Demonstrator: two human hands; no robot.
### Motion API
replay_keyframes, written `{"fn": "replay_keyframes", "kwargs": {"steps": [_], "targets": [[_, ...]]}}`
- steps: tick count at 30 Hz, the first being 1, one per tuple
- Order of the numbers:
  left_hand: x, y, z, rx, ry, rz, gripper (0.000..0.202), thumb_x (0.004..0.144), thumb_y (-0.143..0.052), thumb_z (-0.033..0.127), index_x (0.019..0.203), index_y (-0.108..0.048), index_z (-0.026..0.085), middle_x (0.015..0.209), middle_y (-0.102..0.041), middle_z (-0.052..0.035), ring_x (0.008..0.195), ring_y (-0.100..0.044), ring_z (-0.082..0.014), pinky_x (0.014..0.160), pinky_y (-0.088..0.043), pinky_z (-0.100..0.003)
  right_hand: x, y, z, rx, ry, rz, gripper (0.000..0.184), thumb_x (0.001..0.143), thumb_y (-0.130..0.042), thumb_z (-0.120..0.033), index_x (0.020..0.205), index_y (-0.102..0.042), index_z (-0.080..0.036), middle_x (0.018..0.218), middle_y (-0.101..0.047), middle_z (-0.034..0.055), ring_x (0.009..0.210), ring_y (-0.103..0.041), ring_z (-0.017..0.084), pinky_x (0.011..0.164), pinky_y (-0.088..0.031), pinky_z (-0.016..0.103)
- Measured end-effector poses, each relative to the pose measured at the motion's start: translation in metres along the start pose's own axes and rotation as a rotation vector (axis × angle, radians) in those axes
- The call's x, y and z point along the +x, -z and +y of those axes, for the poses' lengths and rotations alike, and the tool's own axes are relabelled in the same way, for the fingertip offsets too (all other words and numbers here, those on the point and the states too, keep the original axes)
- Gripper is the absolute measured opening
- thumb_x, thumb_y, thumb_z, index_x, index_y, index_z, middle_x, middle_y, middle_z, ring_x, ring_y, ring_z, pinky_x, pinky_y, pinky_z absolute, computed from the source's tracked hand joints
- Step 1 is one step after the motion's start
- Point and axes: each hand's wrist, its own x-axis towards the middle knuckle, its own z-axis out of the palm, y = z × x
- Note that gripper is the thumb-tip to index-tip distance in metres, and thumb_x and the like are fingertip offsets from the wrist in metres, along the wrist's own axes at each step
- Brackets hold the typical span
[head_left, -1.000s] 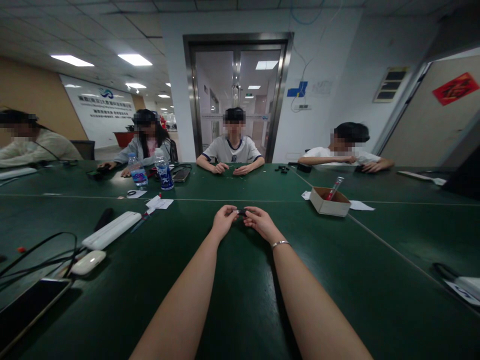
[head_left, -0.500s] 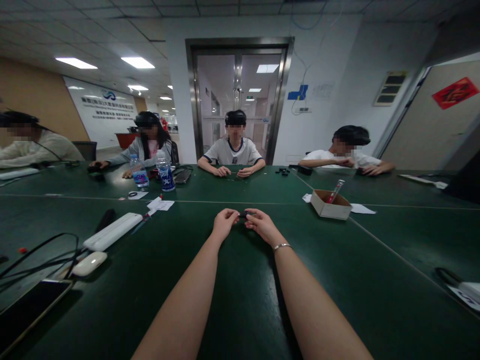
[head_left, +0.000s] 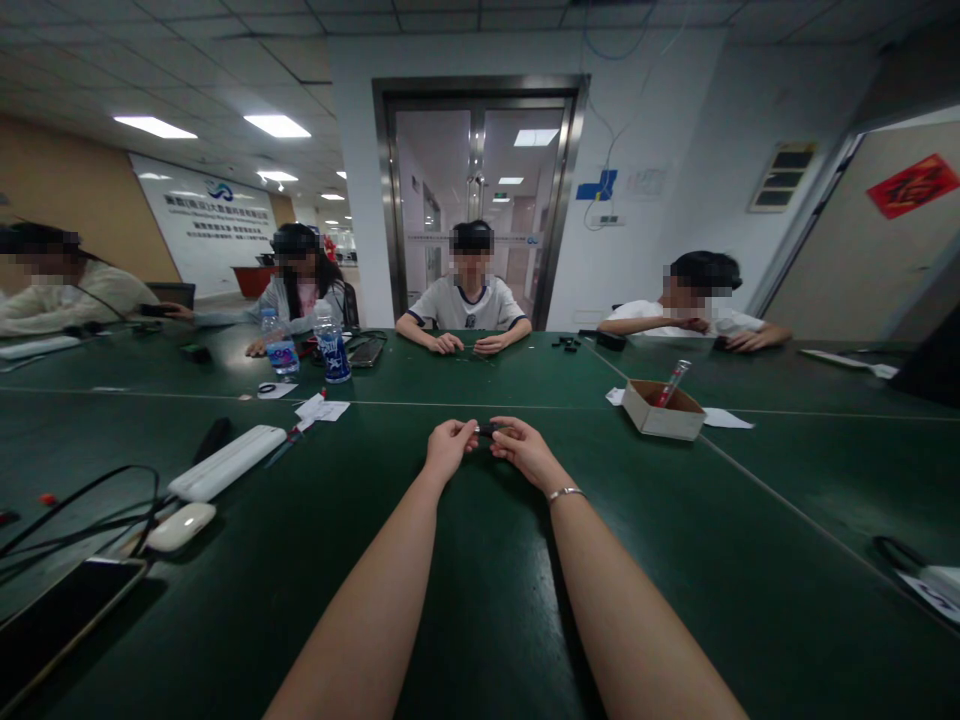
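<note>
Between my two hands, a little above the green table [head_left: 480, 580], is a small dark object [head_left: 486, 431] with a light, shiny bit at its left end. Its exact kind is too small to make out. My left hand [head_left: 450, 448] pinches the left end between thumb and fingertips. On the other end, the fingers of my right hand [head_left: 523, 448] are closed, and they cover part of it. A silver bracelet [head_left: 565, 492] circles my right wrist.
Right of my hands stands an open cardboard box [head_left: 664, 420] holding a red-and-clear tube [head_left: 673, 383]. Leftward lie a white power strip [head_left: 229, 463], cables and a phone [head_left: 67, 610]. Two bottles [head_left: 332, 345] stand farther back. Several people sit around the table.
My hands stay in nearly the same place, with the dark object showing slightly more between them. At the left, a co-worker's hand has lifted a dark item from the table.
</note>
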Motion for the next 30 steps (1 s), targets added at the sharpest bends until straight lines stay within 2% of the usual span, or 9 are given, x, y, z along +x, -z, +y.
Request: {"fn": "replay_keyframes", "kwargs": {"steps": [11,18,25,30], "targets": [[0.0037,0.0014,-0.0088,0.159,-0.043,0.017,0.039,0.08,-0.062,0.053,0.068,-0.061,0.015,0.059,-0.062,-0.0025,0.051,-0.056,-0.0121,0.05,-0.042,-0.022,-0.0001,-0.0002,0.0005,0.027,0.006,-0.032,0.039,0.065,-0.084,-0.018,0.099,-0.067,-0.018,0.075,-0.062,0.0001,0.062,-0.064,0.012,0.06,-0.054,0.022],[0.0013,0.0009,-0.0046,0.067,-0.063,-0.015,0.034,0.076,-0.067,0.048,0.072,-0.06,0.015,0.062,-0.061,-0.0012,0.056,-0.056,-0.0116,0.052,-0.043,-0.022,-0.0005,-0.0007,-0.0011,0.042,0.0,-0.019,0.036,0.065,-0.083,-0.019,0.098,-0.067,-0.016,0.074,-0.063,0.0009,0.062,-0.064,0.012,0.059,-0.054,0.023],[-0.0009,0.0033,-0.0017,0.038,-0.113,-0.064,0.022,0.076,-0.069,0.035,0.082,-0.063,0.014,0.072,-0.061,-0.0024,0.064,-0.057,-0.0121,0.053,-0.045,-0.02,-0.0013,-0.0017,-0.0027,0.049,-0.016,-0.001,0.033,0.068,-0.081,-0.016,0.098,-0.068,-0.016,0.072,-0.064,0.0012,0.062,-0.064,0.012,0.06,-0.056,0.022],[0.0004,0.0031,-0.0022,-0.003,-0.125,-0.088,0.03,0.07,-0.076,0.035,0.091,-0.064,0.017,0.084,-0.064,-0.0052,0.074,-0.06,-0.0147,0.057,-0.048,-0.021,-0.0015,-0.0019,-0.0027,0.043,-0.026,0.019,0.029,0.07,-0.079,-0.014,0.096,-0.069,-0.017,0.073,-0.065,0.0015,0.061,-0.064,0.012,0.059,-0.056,0.022]]}}
